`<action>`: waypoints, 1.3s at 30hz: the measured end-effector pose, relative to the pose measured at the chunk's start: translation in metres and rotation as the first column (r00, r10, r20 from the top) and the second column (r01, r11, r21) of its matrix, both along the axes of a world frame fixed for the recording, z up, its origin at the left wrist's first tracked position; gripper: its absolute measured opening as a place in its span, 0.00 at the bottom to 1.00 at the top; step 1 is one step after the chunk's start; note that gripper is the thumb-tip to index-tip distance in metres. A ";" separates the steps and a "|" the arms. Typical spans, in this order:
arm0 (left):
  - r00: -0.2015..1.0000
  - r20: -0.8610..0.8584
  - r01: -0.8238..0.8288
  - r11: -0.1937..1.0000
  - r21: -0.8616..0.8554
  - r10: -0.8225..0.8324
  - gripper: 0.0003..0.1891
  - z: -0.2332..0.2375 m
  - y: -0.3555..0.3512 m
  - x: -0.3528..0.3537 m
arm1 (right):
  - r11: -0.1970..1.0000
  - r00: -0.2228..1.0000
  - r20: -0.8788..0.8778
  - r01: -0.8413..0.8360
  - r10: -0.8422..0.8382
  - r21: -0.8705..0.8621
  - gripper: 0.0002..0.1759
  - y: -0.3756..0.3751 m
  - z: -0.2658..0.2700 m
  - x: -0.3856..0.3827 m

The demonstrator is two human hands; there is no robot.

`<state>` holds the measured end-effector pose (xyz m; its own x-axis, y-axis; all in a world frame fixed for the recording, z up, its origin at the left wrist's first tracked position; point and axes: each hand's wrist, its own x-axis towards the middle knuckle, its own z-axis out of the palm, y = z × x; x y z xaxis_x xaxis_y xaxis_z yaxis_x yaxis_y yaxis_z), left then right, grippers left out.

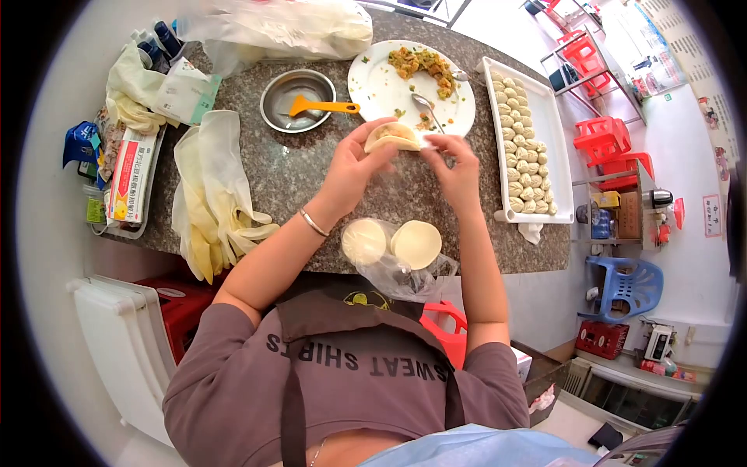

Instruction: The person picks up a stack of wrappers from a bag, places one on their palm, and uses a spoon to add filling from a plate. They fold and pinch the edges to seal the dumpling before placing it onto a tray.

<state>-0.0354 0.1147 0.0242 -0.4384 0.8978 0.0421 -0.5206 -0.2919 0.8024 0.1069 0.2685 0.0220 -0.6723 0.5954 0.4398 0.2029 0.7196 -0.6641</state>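
Observation:
My left hand [359,159], a bracelet at its wrist, cradles a dumpling [393,138] whose pale wrapper is folded part-way over its filling. At the dumpling's right end, the fingers of my right hand [453,158] pinch the wrapper's edge. Just beyond both hands lies a white plate [372,87] with chopped filling [424,65] and a metal spoon [425,104] on it. Nearer my body, two stacks of round wrappers [417,244] rest on a clear plastic bag [405,285].
A white tray [564,187] of pleated dumplings stands to the right. Left of the plate is a metal bowl [274,117] with an orange-handled scraper [331,107]. Pale rubber gloves [214,187] and a box-filled tray [131,183] lie at left; a plastic bag [276,31] lies behind.

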 end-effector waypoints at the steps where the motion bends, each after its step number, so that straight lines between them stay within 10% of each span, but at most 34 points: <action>1: 0.999 0.011 -0.047 0.998 0.030 0.047 0.23 0.000 0.000 0.001 | 0.909 0.979 -0.066 -0.203 0.192 -0.364 0.12 -0.007 0.003 -0.005; 2: 0.996 -0.033 -0.087 0.995 0.044 0.089 0.22 -0.001 0.000 0.001 | 0.725 0.966 -0.182 -0.257 0.182 -0.639 0.11 -0.015 0.008 -0.011; 5: 0.963 -0.154 -0.210 0.975 0.077 0.220 0.22 -0.002 0.001 0.002 | 0.628 0.924 -0.354 -0.363 0.146 -0.689 0.09 -0.022 0.018 -0.027; 14: 0.780 -0.411 -0.457 0.878 0.140 0.472 0.11 -0.012 0.005 0.003 | 0.721 0.915 -0.371 -0.365 0.160 -0.589 0.08 -0.014 0.010 -0.042; 23: 0.821 -0.455 -0.321 0.938 0.133 0.346 0.10 -0.014 0.005 0.005 | 0.594 0.931 -0.310 -0.362 0.192 -0.718 0.08 -0.013 0.014 -0.029; 32: 0.817 -0.434 -0.382 0.920 0.084 0.379 0.09 -0.016 0.007 0.001 | 0.956 0.929 -0.292 -0.271 0.229 -0.115 0.04 -0.022 0.017 -0.033; 39: 0.811 -0.504 -0.251 0.955 0.157 0.296 0.09 -0.010 0.005 0.003 | 0.805 0.944 -0.206 -0.328 0.259 -0.494 0.06 -0.006 0.016 -0.022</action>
<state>-0.0323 0.1196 0.0144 -0.5589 0.7277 0.3976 0.0746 -0.4335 0.8981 0.0853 0.2629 0.0381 -0.8136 0.5401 0.2155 -0.0698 0.2772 -0.9583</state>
